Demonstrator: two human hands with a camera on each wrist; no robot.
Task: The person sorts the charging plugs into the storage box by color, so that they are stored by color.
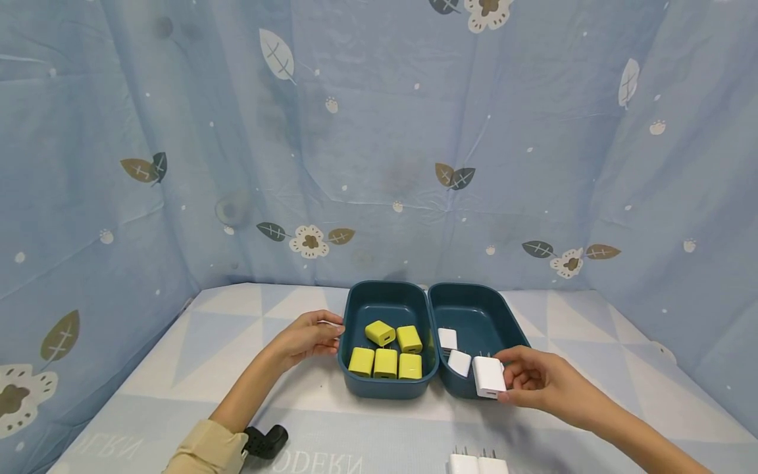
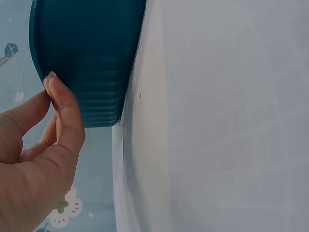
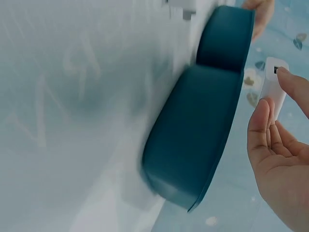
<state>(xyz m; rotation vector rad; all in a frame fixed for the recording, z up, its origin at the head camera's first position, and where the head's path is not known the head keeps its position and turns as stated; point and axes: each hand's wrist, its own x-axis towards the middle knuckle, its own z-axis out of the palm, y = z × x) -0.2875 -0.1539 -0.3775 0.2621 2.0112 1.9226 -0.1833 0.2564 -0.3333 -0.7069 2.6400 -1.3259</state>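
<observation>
Between the thumb and fingers of my right hand (image 1: pixel 551 386) is a white charger plug (image 1: pixel 489 377), held above the near side of the right dark teal bin (image 1: pixel 482 288). The right wrist view shows that charger (image 3: pixel 274 89) upright, with a port at its top end. In that bin lie other white chargers (image 1: pixel 447 339). My left hand (image 1: pixel 308 338) pinches the left rim of the left teal bin (image 1: pixel 385 389), also seen in the left wrist view, where fingertips meet the bin's edge (image 2: pixel 35 48). Several yellow chargers (image 1: pixel 385 363) sit inside the left bin.
Two white chargers (image 1: pixel 478 464) stand side by side at the table's front, prongs up. A black strap device (image 1: pixel 266 442) is at my left wrist. The bins stand side by side on a patterned cloth (image 1: pixel 225 368), before a blue curtain (image 1: pixel 379 145).
</observation>
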